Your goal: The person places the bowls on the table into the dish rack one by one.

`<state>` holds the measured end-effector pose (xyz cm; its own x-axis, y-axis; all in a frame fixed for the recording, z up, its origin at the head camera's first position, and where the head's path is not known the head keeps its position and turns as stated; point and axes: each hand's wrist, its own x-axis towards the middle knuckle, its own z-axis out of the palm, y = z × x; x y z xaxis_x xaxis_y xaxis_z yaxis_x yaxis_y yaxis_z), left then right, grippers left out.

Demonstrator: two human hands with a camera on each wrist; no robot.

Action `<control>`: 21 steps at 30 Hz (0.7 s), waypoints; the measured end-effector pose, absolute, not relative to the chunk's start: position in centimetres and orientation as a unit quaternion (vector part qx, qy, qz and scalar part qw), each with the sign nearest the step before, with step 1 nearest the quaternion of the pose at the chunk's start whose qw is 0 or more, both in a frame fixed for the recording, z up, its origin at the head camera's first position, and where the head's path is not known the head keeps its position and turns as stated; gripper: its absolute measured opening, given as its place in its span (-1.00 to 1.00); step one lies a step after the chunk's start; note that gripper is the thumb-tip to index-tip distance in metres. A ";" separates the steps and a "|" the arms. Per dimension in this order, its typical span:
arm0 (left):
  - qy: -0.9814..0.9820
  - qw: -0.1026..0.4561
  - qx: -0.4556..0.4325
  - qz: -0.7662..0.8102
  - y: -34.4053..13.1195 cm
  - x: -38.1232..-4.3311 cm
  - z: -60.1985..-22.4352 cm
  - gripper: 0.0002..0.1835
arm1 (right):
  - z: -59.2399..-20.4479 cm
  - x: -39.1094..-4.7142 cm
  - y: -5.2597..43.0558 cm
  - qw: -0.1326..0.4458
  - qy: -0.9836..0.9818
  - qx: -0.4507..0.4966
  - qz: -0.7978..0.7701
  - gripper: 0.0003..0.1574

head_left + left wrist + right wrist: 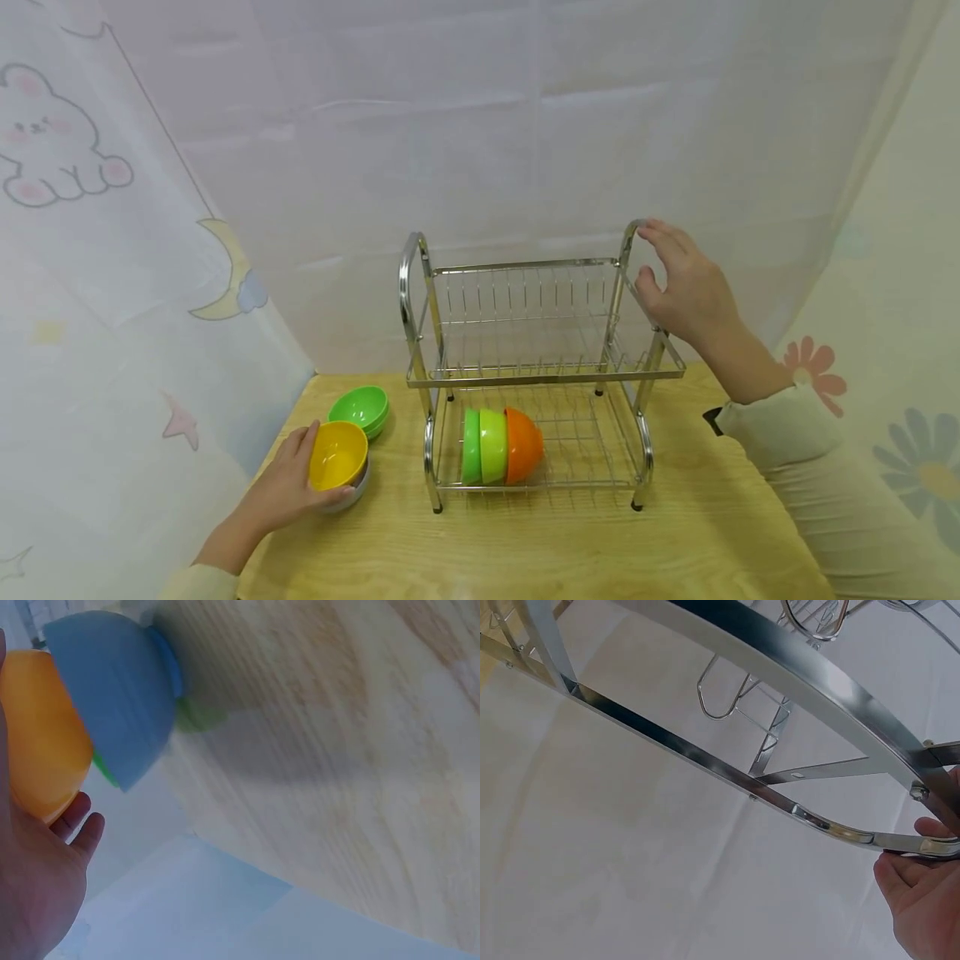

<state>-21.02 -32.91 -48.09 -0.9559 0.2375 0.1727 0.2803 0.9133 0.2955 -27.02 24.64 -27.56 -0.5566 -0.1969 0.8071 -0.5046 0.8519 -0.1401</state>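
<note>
My left hand [288, 479] holds a yellow bowl [339, 454] at its sides, fingers at the far rim and thumb at the near one. Below the yellow bowl, a grey-blue bowl [112, 690] stands on the table, overlapped by it in the head view. Just behind them sit stacked green bowls [362, 408]. My right hand [686, 292] grips the top right side frame of a two-tier metal dish rack [547, 382]; in the right wrist view, the bar passes between its digits. On the lower tier, a green bowl [471, 446], a lime bowl [492, 446] and an orange bowl [523, 446] stand on edge, side by side.
The rack stands on a wood-grain table [540, 550], its upper wire tier [525, 333] above the bowls. A pale curtain [480, 125] hangs close behind, and printed cloth [112, 333] lines the left side. The table's left edge runs close by my left forearm.
</note>
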 end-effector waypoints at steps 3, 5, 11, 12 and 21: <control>-0.975 0.064 -0.132 -0.166 -32.5 -20.8 -47.2 0.40 | -27.5 -26.8 24.4 0.402 -0.871 0.196 0.201 -0.37; -0.975 0.064 -0.131 -0.169 -32.2 -20.6 -46.7 0.38 | -27.2 -26.7 24.3 0.380 -0.879 0.192 0.217 -0.36; -0.970 0.074 -0.132 -0.188 -31.3 -19.8 -45.6 0.36 | -26.5 -25.7 24.2 0.308 -0.898 0.186 0.253 -0.26; -0.970 0.077 -0.133 -0.190 -31.2 -19.7 -45.4 0.35 | -26.5 -25.3 24.2 0.299 -0.899 0.187 0.261 -0.25; -0.963 0.081 -0.139 -0.217 -28.9 -17.4 -42.4 0.34 | -28.5 -20.8 23.5 0.392 -0.830 0.236 0.318 -0.37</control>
